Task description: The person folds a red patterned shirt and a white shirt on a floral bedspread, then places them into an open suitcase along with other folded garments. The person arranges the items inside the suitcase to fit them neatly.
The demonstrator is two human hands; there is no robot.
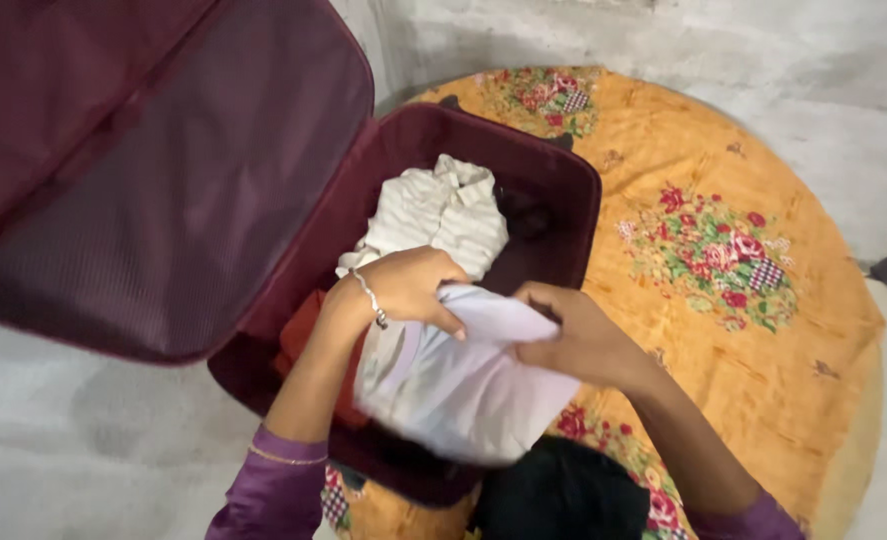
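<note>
While both hands, left (pixel 403 285) and right (pixel 573 335), grip a pale cloth (pixel 463 385) over the open suitcase (pixel 563 190), a striped shirt (pixel 438 215) and red garment (pixel 298 335) sit inside.

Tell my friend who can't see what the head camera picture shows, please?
Two hands, the left hand and right hand, hold a folded pale cloth over an open maroon suitcase. Inside lie a cream striped shirt and something red; it sits on an orange flowered cloth.

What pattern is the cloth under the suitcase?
Orange cloth with red and green flower clusters, lying under the maroon suitcase; head view.
</note>
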